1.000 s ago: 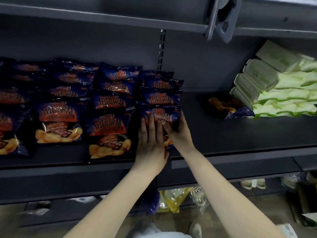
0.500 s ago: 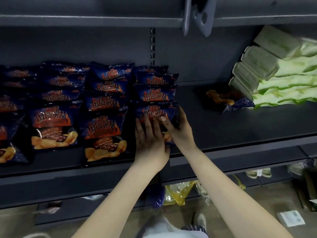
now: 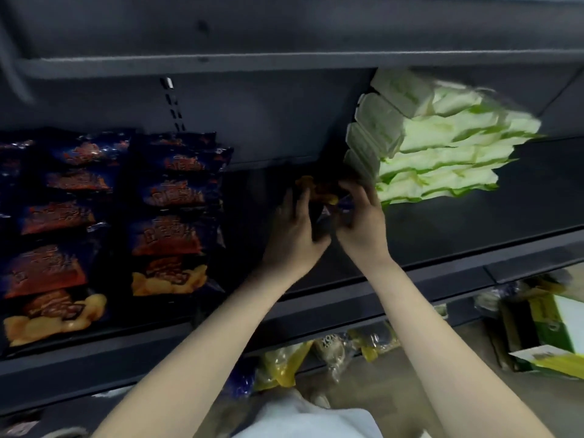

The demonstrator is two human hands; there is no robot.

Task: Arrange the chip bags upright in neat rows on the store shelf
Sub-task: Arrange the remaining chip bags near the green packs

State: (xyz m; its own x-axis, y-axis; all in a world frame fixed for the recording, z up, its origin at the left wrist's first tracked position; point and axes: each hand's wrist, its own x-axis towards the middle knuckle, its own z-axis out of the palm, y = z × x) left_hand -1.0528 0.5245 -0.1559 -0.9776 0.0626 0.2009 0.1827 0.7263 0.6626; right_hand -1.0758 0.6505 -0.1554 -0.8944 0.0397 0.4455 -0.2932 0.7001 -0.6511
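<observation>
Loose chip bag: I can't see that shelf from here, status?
Left grip, right grip both hold chip bag. Bag apart from the rows. Green packs close on right.

We are seeing large pale characters across the red banners of the chip bags (image 3: 167, 235) standing in rows on the left, but blur is keeping us from reading them. The loose chip bag (image 3: 319, 191) farther right is showing no legible print. On a clear packet (image 3: 331, 346) below the shelf (image 3: 442, 222), we are making out letters like "TON", uncertainly.
</observation>
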